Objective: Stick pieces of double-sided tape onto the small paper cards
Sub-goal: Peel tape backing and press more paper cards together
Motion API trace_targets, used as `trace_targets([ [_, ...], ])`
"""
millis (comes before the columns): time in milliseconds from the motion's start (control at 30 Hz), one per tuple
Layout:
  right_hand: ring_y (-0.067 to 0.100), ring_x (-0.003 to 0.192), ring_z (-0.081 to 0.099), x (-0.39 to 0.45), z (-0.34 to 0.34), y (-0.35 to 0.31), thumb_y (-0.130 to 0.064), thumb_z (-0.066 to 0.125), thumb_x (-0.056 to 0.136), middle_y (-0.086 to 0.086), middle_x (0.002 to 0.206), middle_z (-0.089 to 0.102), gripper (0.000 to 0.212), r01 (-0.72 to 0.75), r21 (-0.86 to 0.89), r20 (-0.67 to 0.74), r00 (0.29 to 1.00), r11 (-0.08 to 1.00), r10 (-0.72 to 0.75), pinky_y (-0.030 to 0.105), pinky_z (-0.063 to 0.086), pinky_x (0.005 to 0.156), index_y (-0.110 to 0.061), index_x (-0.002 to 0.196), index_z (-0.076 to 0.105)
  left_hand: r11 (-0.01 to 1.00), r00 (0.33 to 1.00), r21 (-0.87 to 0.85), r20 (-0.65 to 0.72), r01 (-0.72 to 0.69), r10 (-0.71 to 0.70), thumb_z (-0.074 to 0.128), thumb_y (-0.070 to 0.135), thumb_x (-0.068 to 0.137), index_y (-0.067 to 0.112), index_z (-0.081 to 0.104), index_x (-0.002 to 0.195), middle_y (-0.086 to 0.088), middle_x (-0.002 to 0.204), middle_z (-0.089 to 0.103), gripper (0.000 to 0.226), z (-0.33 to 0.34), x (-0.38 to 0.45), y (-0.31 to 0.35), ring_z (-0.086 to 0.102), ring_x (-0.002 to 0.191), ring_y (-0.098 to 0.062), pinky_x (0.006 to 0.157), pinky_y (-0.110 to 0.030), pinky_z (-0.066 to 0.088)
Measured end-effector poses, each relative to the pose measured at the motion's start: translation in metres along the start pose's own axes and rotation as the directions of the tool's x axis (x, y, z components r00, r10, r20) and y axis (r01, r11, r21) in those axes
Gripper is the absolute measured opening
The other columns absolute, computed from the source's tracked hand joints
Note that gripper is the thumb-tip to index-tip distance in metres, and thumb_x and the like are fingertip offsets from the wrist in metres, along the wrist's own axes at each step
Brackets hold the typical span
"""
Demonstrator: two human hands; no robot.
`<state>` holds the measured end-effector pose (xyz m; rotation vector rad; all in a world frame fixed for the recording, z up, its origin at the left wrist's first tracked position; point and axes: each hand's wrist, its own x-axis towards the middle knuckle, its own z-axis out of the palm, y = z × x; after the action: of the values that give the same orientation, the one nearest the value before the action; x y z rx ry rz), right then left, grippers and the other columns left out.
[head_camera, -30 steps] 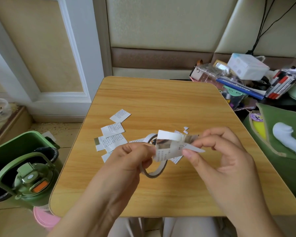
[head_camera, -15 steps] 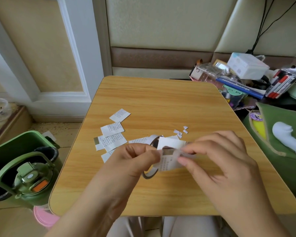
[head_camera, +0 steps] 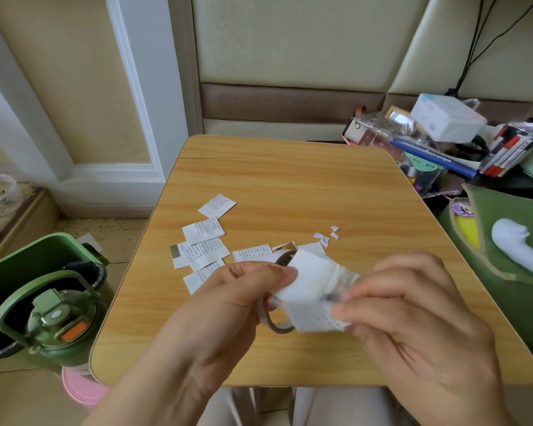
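Observation:
A small white paper card (head_camera: 313,295) with faint print hangs above the wooden table (head_camera: 290,186). My left hand (head_camera: 228,305) pinches its left edge and also holds the thin tape roll (head_camera: 274,324), whose ring shows below the card. My right hand (head_camera: 413,309) pinches the card's right side, where a strip of clear tape (head_camera: 346,278) lies blurred against the paper. Several more printed cards (head_camera: 203,241) lie scattered on the table to the left. Tiny white backing scraps (head_camera: 328,236) lie beyond the hands.
A green bin (head_camera: 37,265) and a green flask (head_camera: 56,321) stand on the floor at the left, by a pink object (head_camera: 80,388). Cluttered stationery and boxes (head_camera: 443,139) sit at the back right. A green pouch (head_camera: 505,250) lies at the right edge.
Both hands have come down and closer to me with the card and tape roll. The tape strip that stuck out to the right now lies against the card under my right fingers.

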<state>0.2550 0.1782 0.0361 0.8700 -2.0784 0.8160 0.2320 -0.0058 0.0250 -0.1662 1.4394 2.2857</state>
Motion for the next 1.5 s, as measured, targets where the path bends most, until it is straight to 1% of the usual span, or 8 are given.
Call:
trace_targets([
  [133,0.019,0.085,0.054,0.004,-0.002,-0.004,-0.034,0.060,0.091,-0.014,0.084,0.061,0.011,-0.202,0.258,0.038,0.979,0.945,0.199,0.026,0.042,0.080,-0.026,0.086,0.065,0.984,0.991,0.144,-0.055,-0.110,0.119,0.076,0.032,0.054,0.016,0.064,0.052,-0.002,0.063,0.055,0.020,0.000,-0.002,0.003,0.046,0.064,-0.011,0.074,-0.031,0.031],
  [233,0.011,0.084,0.058,0.008,-0.005,-0.006,-0.048,0.066,0.082,-0.015,0.083,0.061,0.016,-0.455,0.519,0.143,0.881,0.724,0.451,0.017,0.043,0.080,-0.032,0.078,0.066,0.928,0.970,0.313,-0.072,-0.200,0.233,0.075,0.042,0.062,0.016,0.072,0.063,-0.005,0.068,0.057,0.026,0.001,-0.006,0.001,0.046,0.066,-0.013,0.072,-0.029,0.033],
  [433,0.001,0.103,0.060,0.015,-0.003,-0.001,-0.052,0.066,0.061,-0.017,0.104,0.067,0.024,-0.748,0.358,0.363,0.662,0.558,0.655,0.020,0.046,0.084,-0.030,0.067,0.071,0.837,0.937,0.454,-0.013,-0.305,0.348,0.062,0.052,0.060,0.021,0.072,0.062,-0.011,0.060,0.039,0.033,0.010,-0.011,0.005,0.026,0.049,-0.011,0.044,-0.012,0.021],
  [633,0.011,0.062,0.059,0.020,0.002,-0.005,-0.038,0.068,0.070,0.001,0.066,0.067,0.013,-0.755,0.274,0.298,0.656,0.596,0.694,0.027,0.046,0.059,-0.025,0.073,0.070,0.813,0.935,0.483,0.033,-0.325,0.353,0.066,0.055,0.074,0.025,0.074,0.072,-0.029,0.081,0.058,0.031,0.004,-0.012,0.001,0.044,0.068,-0.019,0.063,-0.028,0.031],
  [800,0.016,0.063,0.062,0.021,0.002,-0.005,-0.038,0.067,0.069,-0.001,0.067,0.068,0.012,-0.754,0.233,0.264,0.657,0.614,0.706,0.034,0.049,0.059,-0.027,0.073,0.070,0.827,0.937,0.487,-0.047,-0.280,0.345,0.058,0.062,0.074,0.014,0.069,0.080,-0.005,0.070,0.043,0.050,0.001,-0.015,-0.002,0.034,0.068,-0.013,0.057,-0.017,0.028],
  [1000,0.016,0.063,0.062,0.022,0.004,-0.006,-0.040,0.067,0.068,-0.002,0.065,0.068,0.012,-0.757,0.198,0.240,0.653,0.622,0.719,0.034,0.049,0.060,-0.030,0.073,0.070,0.720,0.897,0.609,-0.029,-0.333,0.440,0.060,0.056,0.061,0.034,0.071,0.066,-0.001,0.066,0.042,0.025,0.005,-0.016,0.001,0.038,0.056,-0.001,0.053,-0.011,0.029],
  [1300,0.021,0.064,0.061,0.021,0.007,-0.008,-0.042,0.067,0.067,-0.004,0.066,0.068,0.012,-0.738,0.155,0.201,0.674,0.657,0.710,0.038,0.051,0.060,-0.034,0.075,0.069,0.669,0.860,0.652,-0.051,-0.357,0.508,0.059,0.051,0.066,0.033,0.070,0.067,0.010,0.058,0.037,0.021,0.006,-0.015,-0.004,0.039,0.055,-0.001,0.055,-0.011,0.032],
  [1500,0.011,0.066,0.065,0.017,0.013,-0.005,-0.032,0.071,0.065,-0.004,0.071,0.072,0.014,-0.762,0.373,0.205,0.625,0.530,0.754,0.018,0.049,0.062,-0.026,0.078,0.069,0.778,0.869,0.504,-0.102,-0.375,0.485,0.068,0.045,0.074,0.015,0.067,0.065,-0.003,0.058,0.036,0.031,0.006,-0.013,-0.004,0.029,0.050,-0.006,0.056,-0.013,0.029],
])
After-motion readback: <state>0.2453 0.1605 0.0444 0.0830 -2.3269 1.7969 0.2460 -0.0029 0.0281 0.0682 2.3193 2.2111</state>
